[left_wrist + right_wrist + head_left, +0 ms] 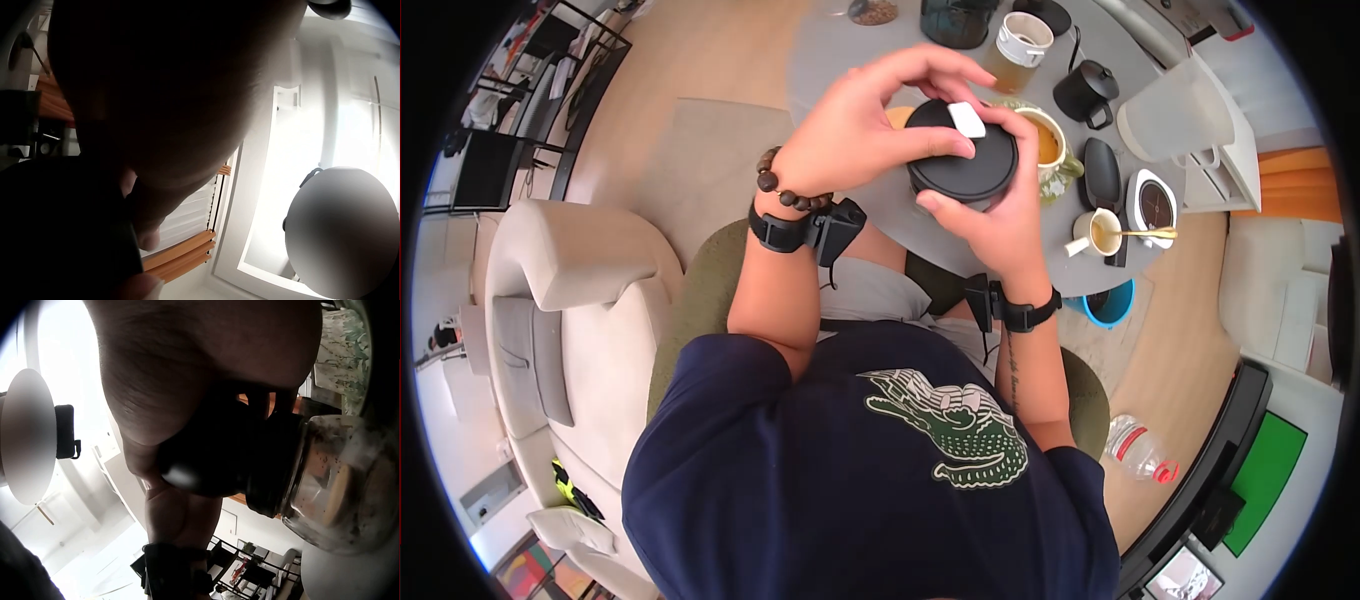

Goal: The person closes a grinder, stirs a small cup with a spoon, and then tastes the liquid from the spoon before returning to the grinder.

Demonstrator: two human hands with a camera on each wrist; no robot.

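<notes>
I hold a glass jar with a wide black lid (960, 160) above the edge of the round grey table (840, 50). A small white tag (967, 119) lies on the lid. My left hand (870, 130) curls over the lid from the top and left, fingers round its rim. My right hand (990, 225) grips the jar from below and the right. In the right wrist view the glass body (331, 481) shows under the dark lid (237, 450), with the palm wrapped round it. The left wrist view is mostly dark palm, with the lid (62, 231) at lower left.
On the table behind the jar stand a floral mug of orange liquid (1055, 150), a black mug (1086, 92), a paper cup (1020, 45), a white pitcher (1175, 115) and a small cup with a spoon (1100, 232). A beige sofa (570, 300) is left; a plastic bottle (1138, 450) lies on the floor.
</notes>
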